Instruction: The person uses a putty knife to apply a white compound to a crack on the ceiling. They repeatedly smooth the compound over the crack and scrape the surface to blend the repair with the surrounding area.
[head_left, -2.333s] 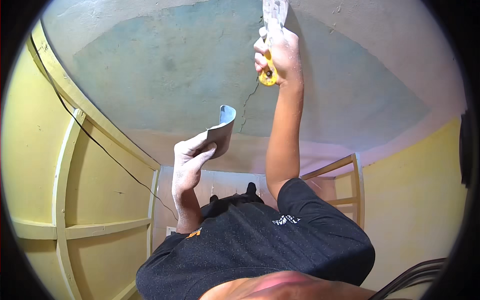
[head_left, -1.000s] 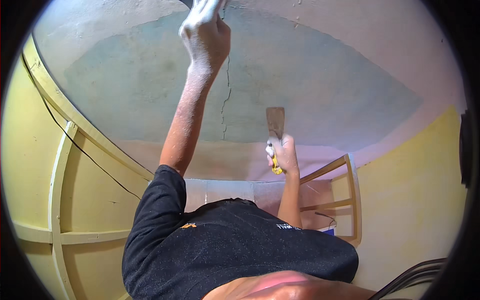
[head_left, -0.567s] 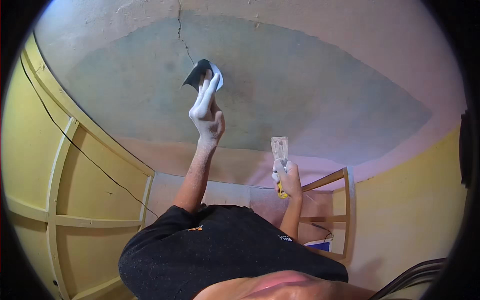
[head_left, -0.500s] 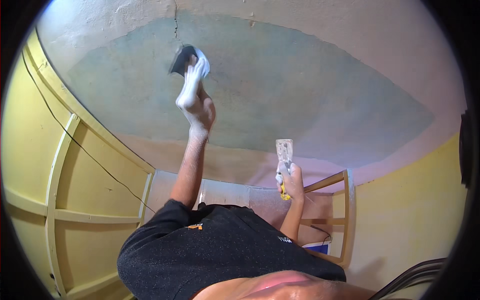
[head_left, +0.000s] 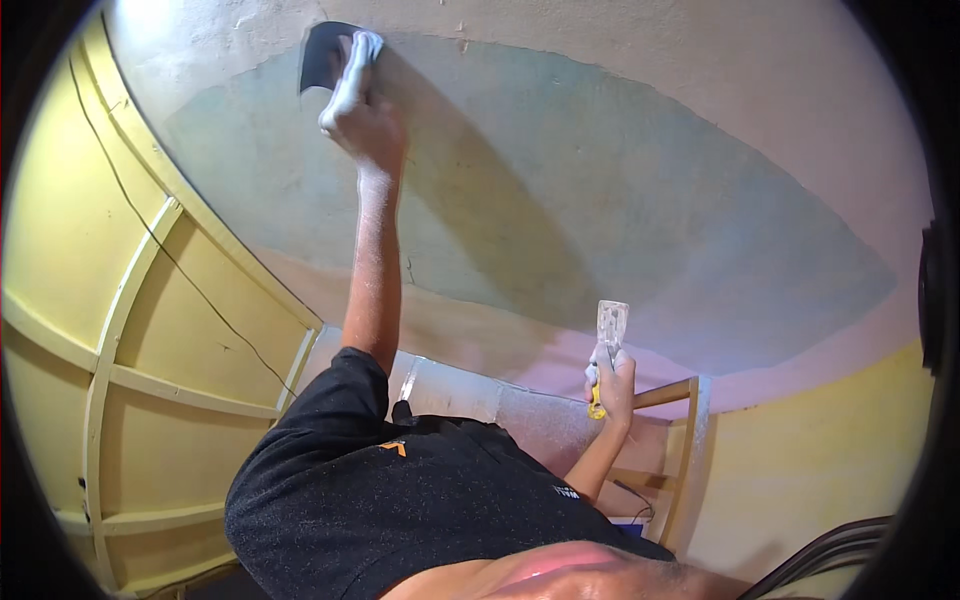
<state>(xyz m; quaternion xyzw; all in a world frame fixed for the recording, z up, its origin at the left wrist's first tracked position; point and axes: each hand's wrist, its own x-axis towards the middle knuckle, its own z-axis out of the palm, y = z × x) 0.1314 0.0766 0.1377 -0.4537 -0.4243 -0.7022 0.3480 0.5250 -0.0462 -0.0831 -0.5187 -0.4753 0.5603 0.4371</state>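
My left hand (head_left: 366, 118), coated in white dust, is closed on a dark, curved sheet of sandpaper (head_left: 319, 58). It presses the sheet to the plastered surface at the upper left edge of a large grey-green patch (head_left: 620, 190). That arm is stretched out. Lower and to the right, my right hand (head_left: 617, 384) grips a putty knife (head_left: 612, 322) by its yellow handle. Whitish, dried filler smears the knife's blade, which points up and stands apart from the patch. The fingers of my left hand partly hide the sandpaper.
Yellow panels with raised battens (head_left: 150, 385) line the left side, and a dark cable (head_left: 200, 297) runs down across them. At the lower right stands a wooden frame (head_left: 686, 450) beside a yellow wall (head_left: 810, 450). Black cables (head_left: 830, 548) curve through the lower right corner.
My left hand has moved the sandpaper up and left to the patch's upper edge. My right hand and the putty knife sit slightly farther right and lower. The view has also shifted a little.
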